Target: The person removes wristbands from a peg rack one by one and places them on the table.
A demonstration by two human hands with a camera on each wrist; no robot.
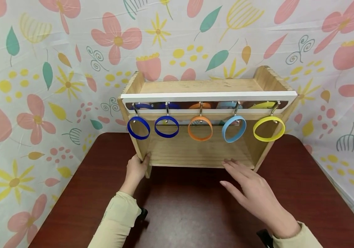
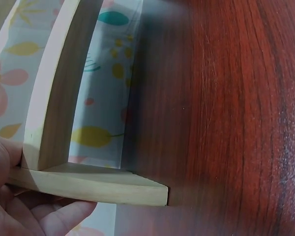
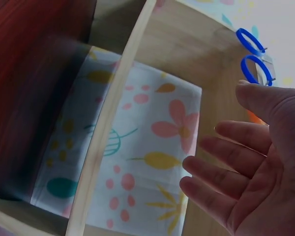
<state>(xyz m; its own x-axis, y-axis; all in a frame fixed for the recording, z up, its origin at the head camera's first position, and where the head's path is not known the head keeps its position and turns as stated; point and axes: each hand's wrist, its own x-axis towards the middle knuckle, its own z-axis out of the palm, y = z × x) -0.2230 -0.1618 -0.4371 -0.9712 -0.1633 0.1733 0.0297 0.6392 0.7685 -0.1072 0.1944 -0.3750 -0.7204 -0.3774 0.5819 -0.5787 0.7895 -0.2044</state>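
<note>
A small wooden shelf [image 1: 195,148] stands on the table, with a white hook rail [image 1: 208,94] across its upper front. My left hand [image 1: 135,169] grips the lower part of its left side panel, thumb on the inner side; the left wrist view shows fingers [image 2: 71,216] curled beneath the wooden edge. My right hand [image 1: 252,189] has its fingers extended near the right end of the lower board and holds nothing. From the rail's hooks hang two dark blue rings [image 1: 167,136], an orange ring [image 1: 200,139], a light blue ring [image 1: 233,140] and a yellow ring [image 1: 269,140].
The dark red-brown table [image 1: 74,203] has rounded back corners and extends to both sides of the shelf. A flower-patterned cloth [image 1: 80,58] covers the wall behind and beside it. In the right wrist view, the cloth shows through the shelf's open back.
</note>
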